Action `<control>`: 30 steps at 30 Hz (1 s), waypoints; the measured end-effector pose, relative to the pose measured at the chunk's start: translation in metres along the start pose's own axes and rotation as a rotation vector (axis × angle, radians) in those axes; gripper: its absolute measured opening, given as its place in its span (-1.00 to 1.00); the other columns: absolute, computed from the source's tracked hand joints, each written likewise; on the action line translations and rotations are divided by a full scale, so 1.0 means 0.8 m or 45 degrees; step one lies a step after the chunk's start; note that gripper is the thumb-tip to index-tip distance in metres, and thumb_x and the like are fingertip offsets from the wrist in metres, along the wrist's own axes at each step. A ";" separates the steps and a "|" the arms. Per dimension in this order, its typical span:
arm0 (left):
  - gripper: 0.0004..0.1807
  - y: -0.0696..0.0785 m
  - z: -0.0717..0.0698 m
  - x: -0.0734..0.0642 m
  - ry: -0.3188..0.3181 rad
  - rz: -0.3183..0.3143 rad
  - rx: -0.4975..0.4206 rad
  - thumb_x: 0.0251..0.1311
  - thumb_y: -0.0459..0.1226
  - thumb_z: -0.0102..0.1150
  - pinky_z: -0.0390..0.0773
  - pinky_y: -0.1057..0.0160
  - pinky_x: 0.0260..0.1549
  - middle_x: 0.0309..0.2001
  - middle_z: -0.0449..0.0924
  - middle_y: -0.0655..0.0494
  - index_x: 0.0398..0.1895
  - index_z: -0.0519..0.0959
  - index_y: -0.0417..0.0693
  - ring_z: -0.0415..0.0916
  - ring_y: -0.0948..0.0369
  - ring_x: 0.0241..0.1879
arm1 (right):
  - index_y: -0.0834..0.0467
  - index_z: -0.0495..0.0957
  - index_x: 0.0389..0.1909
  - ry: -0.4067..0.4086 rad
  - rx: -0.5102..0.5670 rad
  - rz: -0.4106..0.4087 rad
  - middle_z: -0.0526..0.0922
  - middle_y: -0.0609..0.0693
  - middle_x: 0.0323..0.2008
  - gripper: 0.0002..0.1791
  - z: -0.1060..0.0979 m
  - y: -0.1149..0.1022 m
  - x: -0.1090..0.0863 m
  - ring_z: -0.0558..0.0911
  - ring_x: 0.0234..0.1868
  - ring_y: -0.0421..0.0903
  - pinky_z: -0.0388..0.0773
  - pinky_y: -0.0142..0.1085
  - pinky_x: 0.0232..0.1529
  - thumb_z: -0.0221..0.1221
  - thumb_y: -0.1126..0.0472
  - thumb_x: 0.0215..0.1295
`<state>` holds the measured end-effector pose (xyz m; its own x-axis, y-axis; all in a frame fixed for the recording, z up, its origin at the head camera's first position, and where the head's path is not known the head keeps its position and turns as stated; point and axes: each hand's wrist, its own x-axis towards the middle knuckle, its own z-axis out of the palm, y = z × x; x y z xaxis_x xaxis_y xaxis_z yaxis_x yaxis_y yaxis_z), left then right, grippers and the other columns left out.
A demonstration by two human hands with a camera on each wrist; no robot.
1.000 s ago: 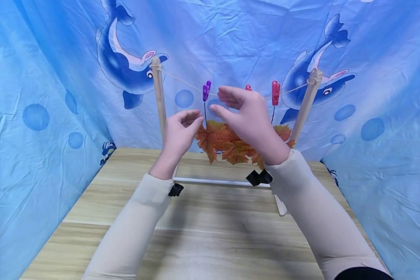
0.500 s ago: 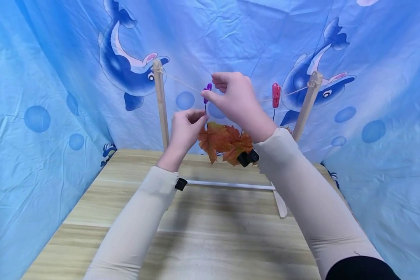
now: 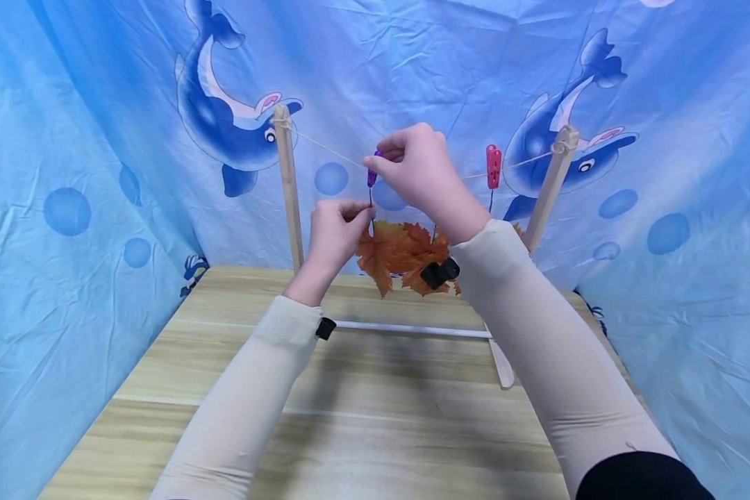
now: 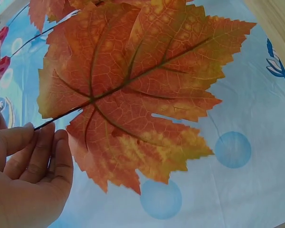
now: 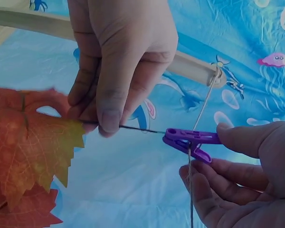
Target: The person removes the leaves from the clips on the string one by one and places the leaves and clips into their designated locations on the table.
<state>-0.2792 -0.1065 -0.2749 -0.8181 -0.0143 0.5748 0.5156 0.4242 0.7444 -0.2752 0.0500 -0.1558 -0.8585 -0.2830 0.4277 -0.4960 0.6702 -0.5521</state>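
Thumb and fingers of my left hand (image 3: 337,232) pinch the dark stem (image 4: 61,115) of an orange maple leaf (image 4: 133,85). The leaf hangs below a string line (image 3: 325,147). On that line sits a purple clothespin (image 5: 190,137), its nose at the top end of the stem. My right hand (image 3: 421,177) holds the clothespin by its handles, thumb on one and fingers at the other. In the head view the right hand partly covers the clothespin and line. More orange leaves (image 3: 434,253) hang just right of the held one.
Two wooden posts, left (image 3: 287,187) and right (image 3: 548,191), carry the line. A red clothespin (image 3: 493,167) grips another leaf's stem near the right post. A white rod (image 3: 412,330) joins the stand low over the wooden table (image 3: 350,430). A blue dolphin curtain (image 3: 406,62) stands behind.
My right hand has moved up and left from near the line's middle onto the purple clothespin. My left hand has moved slightly right and now pinches the leaf stem.
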 end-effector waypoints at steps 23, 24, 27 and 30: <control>-0.85 -0.004 -0.007 -0.004 -0.017 -0.001 0.015 0.36 -0.31 0.31 0.55 0.26 -0.43 -0.34 0.74 -0.04 -0.21 0.80 -0.21 0.59 0.15 -0.48 | 0.13 0.82 -0.14 0.273 0.208 -0.149 0.78 -0.07 -0.26 -0.80 -0.005 0.006 0.002 0.68 -0.30 -0.28 0.52 -0.35 -0.33 0.34 0.11 0.36; -0.85 -0.004 -0.007 -0.006 -0.021 0.002 0.015 0.35 -0.32 0.31 0.54 0.25 -0.42 -0.35 0.74 -0.03 -0.22 0.80 -0.22 0.58 0.15 -0.47 | 0.13 0.82 -0.16 0.295 0.209 -0.170 0.78 -0.08 -0.28 -0.80 -0.007 0.006 0.001 0.66 -0.34 -0.26 0.50 -0.35 -0.35 0.34 0.10 0.36; -0.86 -0.005 -0.009 -0.012 -0.043 0.000 0.015 0.35 -0.33 0.31 0.55 0.22 -0.40 -0.36 0.74 -0.03 -0.23 0.79 -0.24 0.58 0.14 -0.47 | 0.12 0.83 -0.21 0.352 0.209 -0.223 0.78 -0.10 -0.31 -0.80 -0.012 0.007 -0.002 0.61 -0.38 -0.20 0.44 -0.32 -0.37 0.34 0.08 0.36; -0.86 -0.005 -0.012 -0.019 -0.066 -0.018 0.034 0.35 -0.33 0.30 0.55 0.20 -0.39 -0.36 0.74 -0.02 -0.22 0.79 -0.23 0.56 0.17 -0.45 | 0.09 0.84 -0.22 0.375 0.230 -0.242 0.78 -0.13 -0.31 -0.80 -0.017 0.006 -0.006 0.61 -0.37 -0.19 0.45 -0.33 -0.31 0.34 0.06 0.36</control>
<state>-0.2662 -0.1169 -0.2837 -0.8378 0.0257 0.5454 0.4973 0.4483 0.7428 -0.2715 0.0637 -0.1507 -0.6879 -0.1636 0.7071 -0.6801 0.4855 -0.5493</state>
